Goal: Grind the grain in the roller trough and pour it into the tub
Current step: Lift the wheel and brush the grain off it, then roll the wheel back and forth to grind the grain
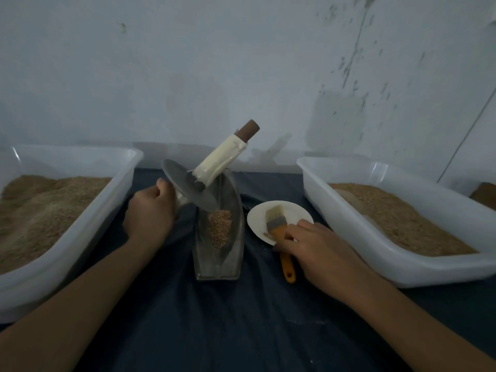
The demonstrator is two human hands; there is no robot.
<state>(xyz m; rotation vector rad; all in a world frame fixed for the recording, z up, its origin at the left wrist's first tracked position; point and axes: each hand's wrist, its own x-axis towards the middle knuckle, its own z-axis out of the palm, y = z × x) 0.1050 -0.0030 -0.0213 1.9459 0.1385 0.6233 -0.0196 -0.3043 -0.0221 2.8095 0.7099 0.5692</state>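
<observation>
A narrow boat-shaped metal trough [233, 253] stands in the middle of the dark cloth, with a small heap of brown grain [220, 227] inside it. The grinding roller, a grey disc [185, 187] on an axle handle wrapped in cream tape [218, 162], leans tilted over the trough's far end. My left hand [150, 213] grips the axle's left end. My right hand [316, 248] rests over the orange-handled brush [279, 224], whose bristles lie on a small white plate [257, 218]. Whether the fingers curl round the brush handle is hidden.
A large white tub [80, 221] of brown ground grain sits on the left, and a second white tub [375, 226] holding grain sits on the right. A pale wall stands close behind the table. Dark cloth covers the table front.
</observation>
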